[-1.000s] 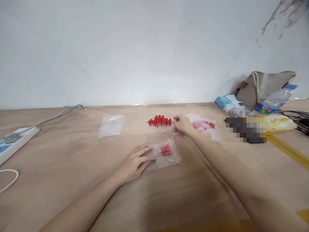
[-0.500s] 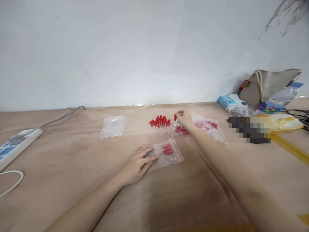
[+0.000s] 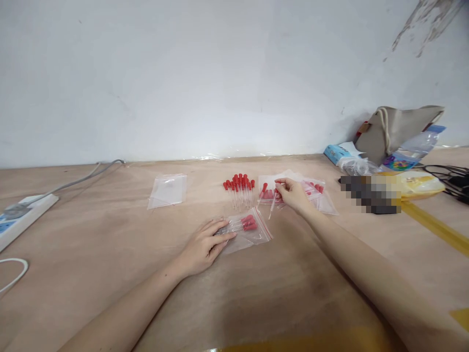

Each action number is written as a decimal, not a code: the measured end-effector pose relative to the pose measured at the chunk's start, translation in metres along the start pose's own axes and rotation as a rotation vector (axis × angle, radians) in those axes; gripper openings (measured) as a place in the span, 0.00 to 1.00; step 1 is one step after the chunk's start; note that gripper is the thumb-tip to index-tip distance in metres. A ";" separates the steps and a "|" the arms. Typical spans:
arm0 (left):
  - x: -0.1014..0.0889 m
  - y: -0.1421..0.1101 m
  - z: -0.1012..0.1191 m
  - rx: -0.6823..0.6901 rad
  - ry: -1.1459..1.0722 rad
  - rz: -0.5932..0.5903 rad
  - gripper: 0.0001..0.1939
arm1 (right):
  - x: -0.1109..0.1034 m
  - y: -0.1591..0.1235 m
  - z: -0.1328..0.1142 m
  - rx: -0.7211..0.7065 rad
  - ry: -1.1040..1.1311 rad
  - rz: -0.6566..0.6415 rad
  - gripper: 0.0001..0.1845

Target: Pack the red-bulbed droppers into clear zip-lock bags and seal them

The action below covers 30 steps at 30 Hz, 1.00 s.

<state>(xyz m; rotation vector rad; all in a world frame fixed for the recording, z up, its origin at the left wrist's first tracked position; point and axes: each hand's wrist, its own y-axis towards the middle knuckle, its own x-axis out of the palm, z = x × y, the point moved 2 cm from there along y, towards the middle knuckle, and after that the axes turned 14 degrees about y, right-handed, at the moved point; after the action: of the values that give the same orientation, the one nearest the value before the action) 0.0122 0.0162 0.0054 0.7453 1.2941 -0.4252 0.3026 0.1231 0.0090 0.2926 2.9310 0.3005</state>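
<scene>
- From where I'm standing, the person's left hand [image 3: 205, 247] lies palm down on a clear zip bag [image 3: 256, 238], its grip loose, fingers spread and apart, resting across the closed end.
- Inside that bag, a few red-capped droppers [image 3: 249, 223] lie side by side, caps toward the red-striped opening on the right, stems toward the fingers.
- The right hand [image 3: 291, 194] has its grip together, thumb and fingers pinched on a single dropper [image 3: 271, 209], near its red cap; the clear stem slants down toward the counter [image 3: 120, 274].
- That dropper hangs in front of a stack of filled bags [image 3: 326, 201], where more red caps show through the plastic.
- Another loose dropper [image 3: 264, 187] is at the left edge of that stack, just beside the held one.
- Left of it, near the wall [image 3: 164, 83], there's a pile of droppers [image 3: 239, 183], red caps bunched at the far side and clear stems toward the person.
- Farther left, well apart from the pile, flat bags [image 3: 167, 190] lie on the counter.
- Over at the far right I see a blue tissue pack [image 3: 334, 154], a beige bag [image 3: 406, 128] and a plastic bottle [image 3: 421, 144]; a power strip [image 3: 32, 217] sits at the far left.
</scene>
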 end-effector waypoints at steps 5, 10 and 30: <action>0.000 -0.001 0.000 0.000 0.000 -0.012 0.17 | -0.002 -0.020 -0.018 -0.066 0.273 0.085 0.18; 0.000 0.000 0.000 -0.005 -0.009 0.004 0.16 | -0.002 -0.051 -0.018 -0.016 0.438 0.100 0.19; -0.004 0.000 0.001 -0.031 0.003 -0.040 0.23 | 0.012 -0.095 -0.005 0.227 0.375 -0.318 0.15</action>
<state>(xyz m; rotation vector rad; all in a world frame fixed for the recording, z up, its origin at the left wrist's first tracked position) 0.0122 0.0151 0.0090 0.6953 1.3178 -0.4348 0.2733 0.0336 -0.0091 -0.2295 3.3152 -0.0309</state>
